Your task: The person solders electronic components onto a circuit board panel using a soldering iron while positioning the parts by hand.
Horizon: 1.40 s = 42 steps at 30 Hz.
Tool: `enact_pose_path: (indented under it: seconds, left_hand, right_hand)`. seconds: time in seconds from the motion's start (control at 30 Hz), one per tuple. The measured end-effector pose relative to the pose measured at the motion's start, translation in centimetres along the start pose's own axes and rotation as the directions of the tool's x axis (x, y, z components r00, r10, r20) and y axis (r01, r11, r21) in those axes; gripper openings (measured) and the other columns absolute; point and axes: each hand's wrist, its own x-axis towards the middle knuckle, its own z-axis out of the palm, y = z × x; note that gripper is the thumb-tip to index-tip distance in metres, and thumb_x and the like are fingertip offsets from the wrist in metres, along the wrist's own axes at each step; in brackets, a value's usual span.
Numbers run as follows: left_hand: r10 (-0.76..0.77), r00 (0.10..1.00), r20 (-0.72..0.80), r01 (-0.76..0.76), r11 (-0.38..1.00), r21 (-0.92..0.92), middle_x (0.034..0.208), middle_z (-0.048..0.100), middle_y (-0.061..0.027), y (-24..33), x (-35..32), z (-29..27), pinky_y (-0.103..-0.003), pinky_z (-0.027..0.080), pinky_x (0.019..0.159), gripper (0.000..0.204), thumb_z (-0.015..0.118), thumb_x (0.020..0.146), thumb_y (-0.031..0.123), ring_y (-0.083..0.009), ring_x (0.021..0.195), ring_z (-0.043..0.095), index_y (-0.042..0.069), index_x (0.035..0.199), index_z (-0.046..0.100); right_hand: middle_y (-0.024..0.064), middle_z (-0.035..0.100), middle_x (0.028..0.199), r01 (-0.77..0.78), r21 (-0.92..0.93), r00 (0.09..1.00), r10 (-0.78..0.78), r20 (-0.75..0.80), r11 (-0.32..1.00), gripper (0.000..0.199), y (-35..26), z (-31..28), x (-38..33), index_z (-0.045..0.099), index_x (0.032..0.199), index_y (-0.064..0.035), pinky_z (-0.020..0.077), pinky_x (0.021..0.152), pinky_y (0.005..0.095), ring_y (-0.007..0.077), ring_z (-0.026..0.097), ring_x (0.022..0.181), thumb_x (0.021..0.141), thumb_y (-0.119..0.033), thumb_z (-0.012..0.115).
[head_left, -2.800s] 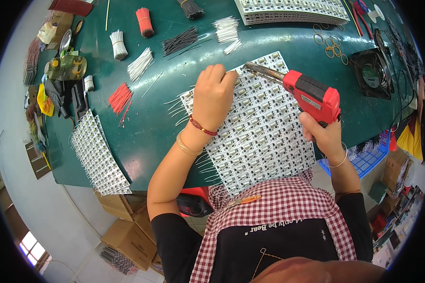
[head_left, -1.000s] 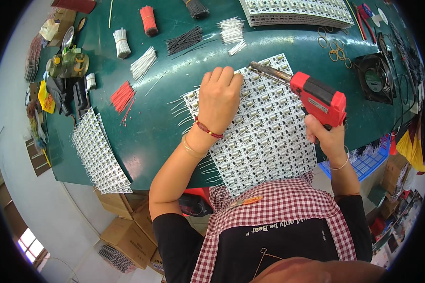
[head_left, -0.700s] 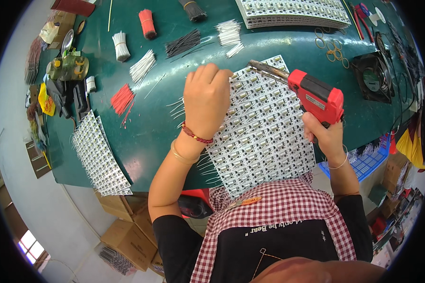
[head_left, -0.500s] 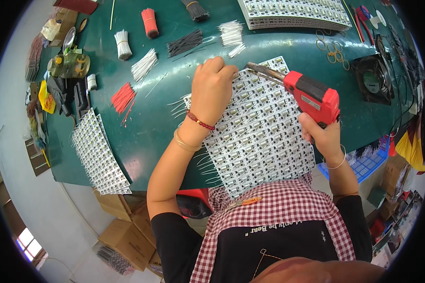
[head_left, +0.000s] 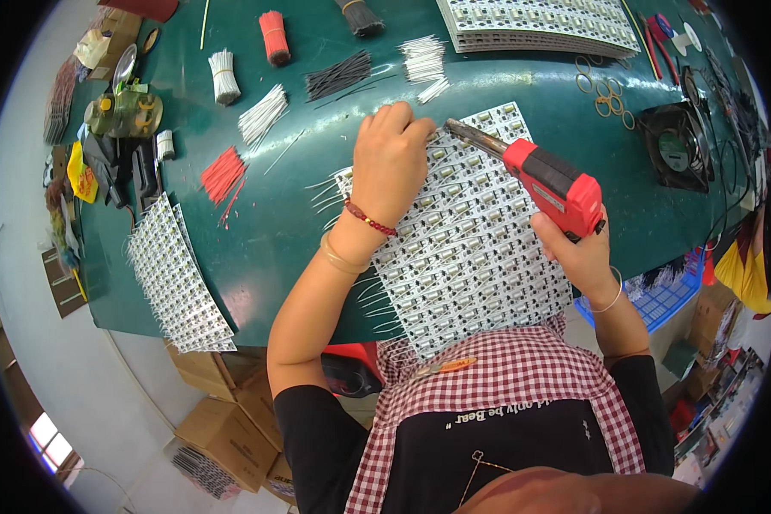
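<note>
My right hand (head_left: 576, 254) is wrapped round the grip of a red and black soldering gun (head_left: 550, 184), whose metal tip points left over the far edge of a white circuit board panel (head_left: 475, 248). Rows of small parts cover the panel, and thin white wires (head_left: 377, 300) stick out along its left side. At the panel's far left corner my left hand (head_left: 391, 158) is closed, thumb and fingertips pinched together close to the gun's tip. What it pinches is hidden by the fingers. The panel's near edge rests against my checked apron (head_left: 488, 364).
Bundles of white wires (head_left: 263, 116), red wires (head_left: 224, 173) and black wires (head_left: 338, 75) lie beyond my left hand. More wired panels (head_left: 180, 274) lie at left, and a panel stack (head_left: 540, 30) at the back. A small fan (head_left: 677, 146) and rubber bands (head_left: 606, 97) sit at right.
The soldering gun and my right hand have shifted slightly left and nearer to me. My left hand has moved a little to the right, still pinched.
</note>
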Motion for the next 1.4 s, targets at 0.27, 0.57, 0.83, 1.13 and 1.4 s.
enact_pose_path:
  seconds: [0.27,0.57,0.83,1.13,1.4]
  left_hand:
    - [0.006,1.0,0.003,-0.007,1.0,0.021,0.075,0.049,-0.0055,-0.2,-0.1,0.2,-0.036,0.04,0.068,0.011,0.066,0.077,-0.001,-0.0241,0.073,0.052,0.008,0.084,0.069]
    - [0.021,1.0,-0.007,-0.02,0.999,0.03,0.075,0.048,-0.0052,-0.2,-0.1,0.2,-0.036,0.039,0.067,0.013,0.066,0.077,-0.002,-0.0238,0.074,0.051,0.008,0.084,0.069]
    - [0.026,1.0,0.009,-0.026,0.998,0.053,0.075,0.049,-0.0049,0.0,0.0,0.1,-0.035,0.038,0.068,0.013,0.065,0.076,-0.001,-0.0232,0.075,0.052,0.008,0.084,0.069]
    - [0.003,0.999,0.04,-0.008,0.991,0.131,0.077,0.053,-0.004,-0.1,0.0,0.0,-0.036,0.039,0.071,0.01,0.065,0.078,0.002,-0.0223,0.079,0.055,0.009,0.085,0.067]
    - [-0.048,0.998,0.049,0.029,0.943,0.331,0.077,0.055,-0.0028,-0.7,-0.1,-1.9,-0.036,0.039,0.071,0.003,0.065,0.081,0.007,-0.0224,0.078,0.057,0.009,0.08,0.063]
  right_hand:
    - [-0.0004,0.056,0.063,-0.113,0.108,0.994,0.112,0.011,0.988,0.01,-0.9,-0.1,-0.4,0.06,0.089,-0.0022,0.0392,0.043,0.0208,0.0055,0.05,0.047,0.088,-0.008,0.068]
    - [-0.0043,0.055,0.062,-0.177,0.063,0.984,0.175,0.031,0.982,0.015,-1.2,0.2,-0.4,0.064,0.084,-0.0012,0.0364,0.045,0.0212,0.0023,0.049,0.051,0.085,-0.013,0.073]
    - [-0.0003,0.055,0.058,-0.144,0.11,0.989,0.145,0.001,0.984,0.012,-1.6,0.0,-0.4,0.06,0.086,-0.0031,0.0378,0.042,0.0213,0.0064,0.051,0.046,0.088,-0.012,0.068]
    - [0.0,0.056,0.058,-0.121,0.146,0.992,0.124,-0.014,0.982,0.01,-1.6,-0.1,-0.5,0.06,0.087,-0.0021,0.0385,0.043,0.0219,0.0069,0.052,0.047,0.089,-0.01,0.066]
    - [0.0002,0.057,0.063,-0.074,0.248,0.985,0.111,-0.136,0.966,0.017,-1.1,-1.6,-1.5,0.061,0.097,0.0001,0.0385,0.041,0.0215,0.0059,0.051,0.046,0.086,-0.009,0.07]
